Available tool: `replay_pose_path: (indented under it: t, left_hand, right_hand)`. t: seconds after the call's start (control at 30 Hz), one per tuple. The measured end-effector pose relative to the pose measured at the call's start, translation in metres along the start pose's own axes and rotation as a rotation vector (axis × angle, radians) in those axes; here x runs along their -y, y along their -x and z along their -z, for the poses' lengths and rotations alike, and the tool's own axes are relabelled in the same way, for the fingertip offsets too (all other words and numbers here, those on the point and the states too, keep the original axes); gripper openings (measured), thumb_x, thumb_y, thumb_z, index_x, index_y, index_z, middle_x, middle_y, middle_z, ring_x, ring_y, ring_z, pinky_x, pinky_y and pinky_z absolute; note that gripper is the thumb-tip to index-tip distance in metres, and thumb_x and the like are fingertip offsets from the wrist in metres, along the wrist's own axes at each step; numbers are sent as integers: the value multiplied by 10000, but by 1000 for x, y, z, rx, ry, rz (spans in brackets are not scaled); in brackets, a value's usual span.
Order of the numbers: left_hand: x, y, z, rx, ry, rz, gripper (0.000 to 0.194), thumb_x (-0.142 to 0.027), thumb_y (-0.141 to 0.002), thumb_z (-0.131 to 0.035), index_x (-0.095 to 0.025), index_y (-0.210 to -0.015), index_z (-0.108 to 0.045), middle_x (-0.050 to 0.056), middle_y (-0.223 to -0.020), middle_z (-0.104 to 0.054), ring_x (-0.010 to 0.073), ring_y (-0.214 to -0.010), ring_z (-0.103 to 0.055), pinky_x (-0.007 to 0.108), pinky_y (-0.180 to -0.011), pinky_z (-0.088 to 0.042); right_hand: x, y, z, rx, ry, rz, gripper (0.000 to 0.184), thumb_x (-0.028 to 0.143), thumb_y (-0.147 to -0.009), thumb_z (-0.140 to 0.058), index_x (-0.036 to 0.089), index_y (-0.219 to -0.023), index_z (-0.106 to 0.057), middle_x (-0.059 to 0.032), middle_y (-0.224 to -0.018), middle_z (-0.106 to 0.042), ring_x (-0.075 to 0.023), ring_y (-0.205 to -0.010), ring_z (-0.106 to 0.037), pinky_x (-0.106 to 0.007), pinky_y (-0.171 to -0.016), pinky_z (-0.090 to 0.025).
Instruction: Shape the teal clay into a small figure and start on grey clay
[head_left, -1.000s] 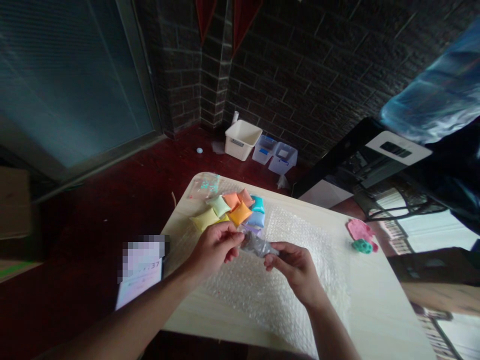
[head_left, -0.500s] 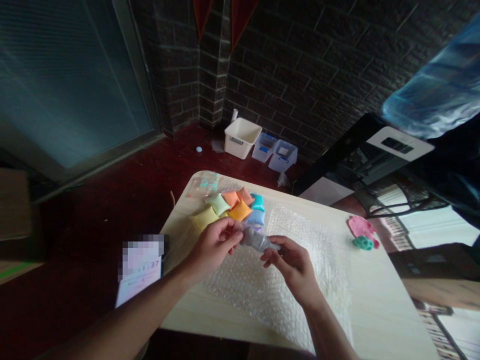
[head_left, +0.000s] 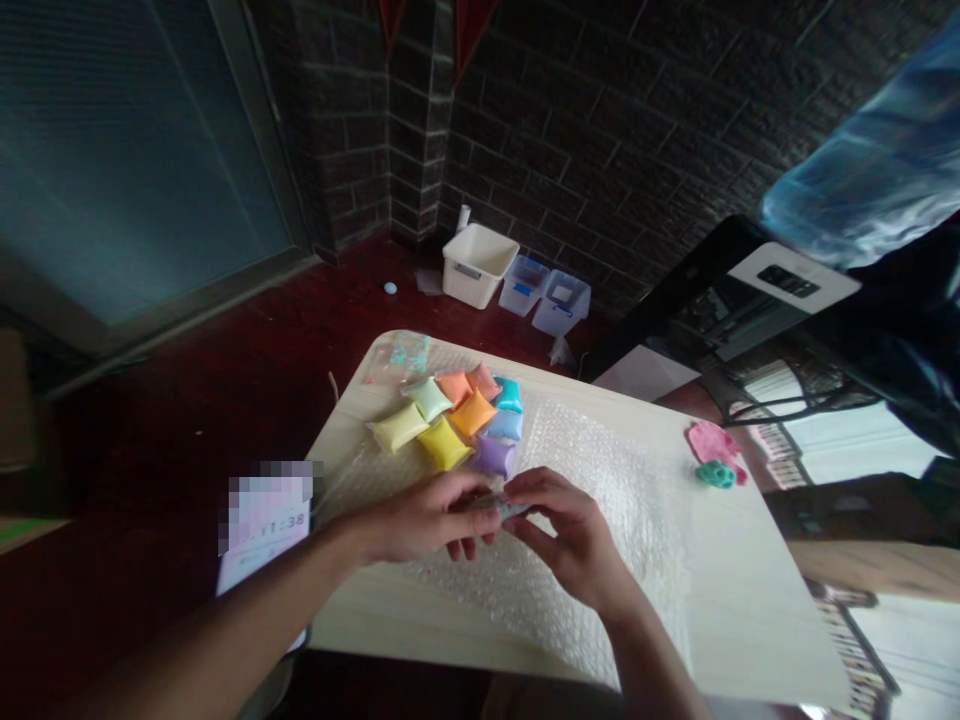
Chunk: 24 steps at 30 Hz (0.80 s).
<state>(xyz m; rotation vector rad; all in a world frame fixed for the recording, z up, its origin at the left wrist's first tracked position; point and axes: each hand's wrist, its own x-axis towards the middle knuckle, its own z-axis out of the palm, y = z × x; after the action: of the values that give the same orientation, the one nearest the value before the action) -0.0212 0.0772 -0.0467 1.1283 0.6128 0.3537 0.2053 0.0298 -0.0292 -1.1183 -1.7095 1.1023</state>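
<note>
Between my left hand [head_left: 439,515] and my right hand [head_left: 570,530] is a small grey packet [head_left: 511,507], mostly covered by the fingers. Both hands pinch it over the bubble wrap [head_left: 517,590], close to the table's middle. Just beyond my fingers lies a group of soft pillow-shaped packets in clear film. A purple packet [head_left: 495,457] is the closest, with a yellow packet [head_left: 444,443] beside it. Behind these are an orange packet [head_left: 473,412], a pale yellow packet [head_left: 400,428], a light blue packet [head_left: 505,425] and several others.
Pink clay-like pieces [head_left: 711,443] and a green lump [head_left: 716,474] lie on the table's right side. A phone-like screen [head_left: 262,535] stands by the left edge. On the floor behind are a white basket [head_left: 469,285] and two clear bins [head_left: 561,305].
My hands have come closer together and lower, toward me, covering more of the grey packet. The purple and yellow packets now show fully. The view has shifted slightly.
</note>
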Motion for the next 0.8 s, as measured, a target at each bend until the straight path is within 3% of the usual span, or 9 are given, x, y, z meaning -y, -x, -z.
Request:
replay_pose_path:
  t: [0.07, 0.2, 0.37, 0.47, 0.63, 0.8]
  left_hand:
    - [5, -3, -1, -23, -42, -49, 409, -500, -898, -705, -132, -1071, -668, 41, -893, -640, 156, -733, -597, 295, -640, -452]
    - [12, -10, -5, -189, -45, -135, 395, -404, -849, -760, -134, -1133, -709, 25, -857, -655, 162, -752, -591, 286, -657, -447]
    - [9, -8, -11, -450, -395, -358, 278, -279, -894, -720, -174, -1152, -734, 90, -1104, -768, 241, -991, -700, 348, -848, -533]
    - [8, -5, -14, -595, -570, -423, 319, -275, -925, -702, -189, -1232, -722, 120, -1195, -775, 275, -1064, -723, 392, -927, -546]
    - [15, -6, -17, -647, -640, -439, 315, -328, -941, -715, -237, -1241, -737, 123, -1205, -780, 311, -1109, -725, 433, -979, -541]
    - [15, -7, -20, -603, -658, -436, 241, -398, -938, -724, -245, -1116, -779, 109, -1070, -793, 297, -982, -728, 414, -903, -541]
  right_hand:
    - [2, -1, 0, -8, 8, 4, 230, 182, -926, -773, 339, -1091, -808, -65, -1092, -714, -232, -1025, -707, -402, -862, -592]
    - [3, -1, 1, -31, 46, 11, 207, 178, -941, -744, 328, -1065, -813, -72, -1129, -704, -251, -1086, -693, -444, -942, -567]
    - [-2, 0, -9, -152, -48, -42, 189, 276, -906, -808, 344, -1082, -821, -83, -1296, -662, -303, -1264, -624, -527, -1092, -502]
    - [-6, 0, -23, -248, -197, -145, 187, 347, -845, -871, 315, -1025, -833, -89, -1330, -636, -322, -1276, -615, -529, -1076, -524]
    - [-7, 0, -35, -347, -304, -261, 164, 368, -802, -906, 251, -866, -811, -89, -1363, -610, -318, -1231, -629, -511, -1086, -502]
    - [-6, 1, -31, -311, -347, -274, 155, 374, -850, -862, 244, -804, -791, -82, -1364, -611, -336, -1331, -543, -510, -1134, -432]
